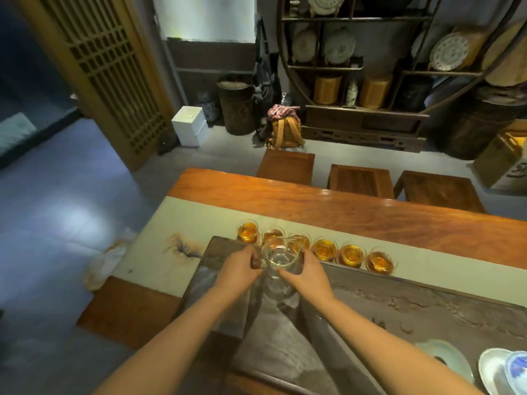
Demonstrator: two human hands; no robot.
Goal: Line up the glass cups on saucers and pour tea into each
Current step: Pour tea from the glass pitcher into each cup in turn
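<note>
**Entry: glass pitcher, held over a filled row — spill and knock risks**

Item 1, glass pitcher [278, 256]. Both your hands are on it, above the far edge of the dark tea tray [399, 303]. It looks nearly or wholly empty; the glass is clear, so you cannot be sure of a last mouthful.

Item 2, left hand [239, 269]. Fingers closed against the pitcher's left side, near what looks like its handle.

Item 3, right hand [306, 270]. Fingers curled on the right wall and rim.

Item 4, glass cups [325, 249], six in a row on the pale runner [182, 223] just beyond the tray. All six seem to hold amber tea, though the second and third sit partly behind the pitcher. Saucers beneath are hard to make out; the rightmost cup [380, 262] seems to sit on one.

Hazards, judged from this layout:
- The pitcher hangs just in front of the second and third cups. Lowering or tipping it forward could clip their rims and slop tea onto the runner.
- The cups stand close together; one knocked cup may push its neighbour.
- Wet glass may slip; keep both grips until it rests on the tray.
- Any remaining tea poured into full cups would overflow.

Item 5, wooden bench [342, 206], and white dishes [496, 369] at near right, well apart.
</note>
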